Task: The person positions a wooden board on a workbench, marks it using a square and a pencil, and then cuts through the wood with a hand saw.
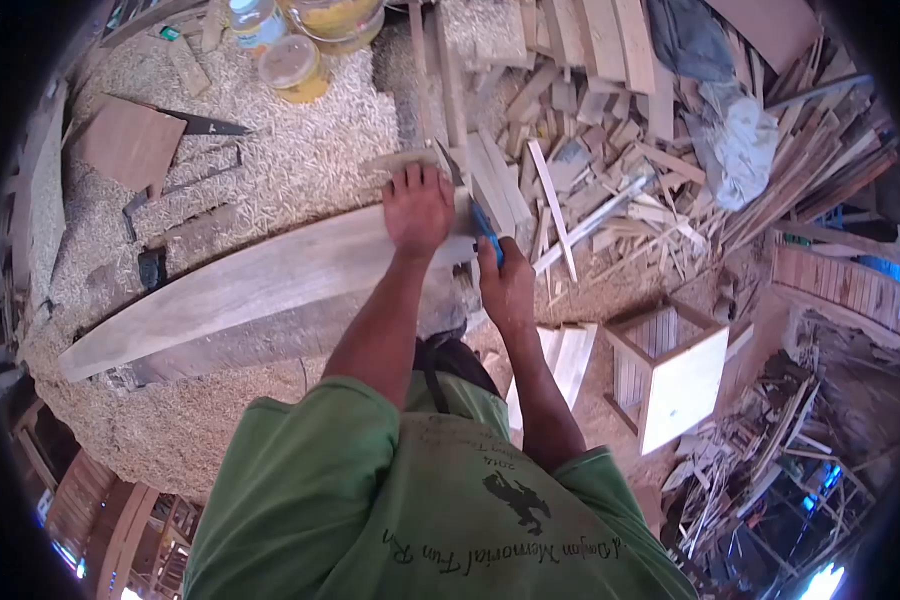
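Note:
A long, curved wooden board [260,272] lies across the shavings-covered bench. My left hand [419,210] rests on its right end, fingers pointing away from me and resting near a small wood strip [400,159]. My right hand [507,280] is closed round the blue handle of a hand saw [488,232], just beyond the board's right end. The saw's dark blade points up and away, to the right of my left fingers. Part of the blade is hard to make out.
Jars [295,68] stand at the back of the bench. A brown wood piece [133,143] and a dark blade [210,125] lie at the left. Offcuts [610,170] are heaped to the right, above a wooden frame with a white panel [685,387].

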`<action>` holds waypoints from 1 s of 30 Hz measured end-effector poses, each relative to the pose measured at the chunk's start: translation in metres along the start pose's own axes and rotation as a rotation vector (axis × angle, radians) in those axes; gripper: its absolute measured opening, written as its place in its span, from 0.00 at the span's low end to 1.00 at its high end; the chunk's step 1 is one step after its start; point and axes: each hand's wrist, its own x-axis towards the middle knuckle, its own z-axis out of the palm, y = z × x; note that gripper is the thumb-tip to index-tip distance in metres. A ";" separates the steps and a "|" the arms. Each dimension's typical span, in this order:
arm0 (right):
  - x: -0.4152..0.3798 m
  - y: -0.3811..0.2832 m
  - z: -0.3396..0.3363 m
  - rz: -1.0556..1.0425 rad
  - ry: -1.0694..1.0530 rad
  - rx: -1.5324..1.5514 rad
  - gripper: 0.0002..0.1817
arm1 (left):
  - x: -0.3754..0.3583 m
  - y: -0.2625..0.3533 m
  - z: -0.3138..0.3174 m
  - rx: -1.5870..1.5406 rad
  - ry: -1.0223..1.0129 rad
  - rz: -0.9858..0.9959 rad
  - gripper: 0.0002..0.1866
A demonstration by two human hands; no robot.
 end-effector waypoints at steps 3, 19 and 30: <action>-0.103 -0.013 -0.073 0.188 -0.053 0.040 0.19 | 0.006 0.003 -0.001 0.018 0.019 0.005 0.13; 0.047 -0.004 0.049 -0.130 0.141 0.115 0.19 | -0.023 -0.021 -0.016 -0.135 0.026 0.169 0.29; -0.025 0.037 0.004 -0.064 -0.028 0.298 0.27 | -0.076 -0.066 -0.036 0.035 -0.458 0.133 0.81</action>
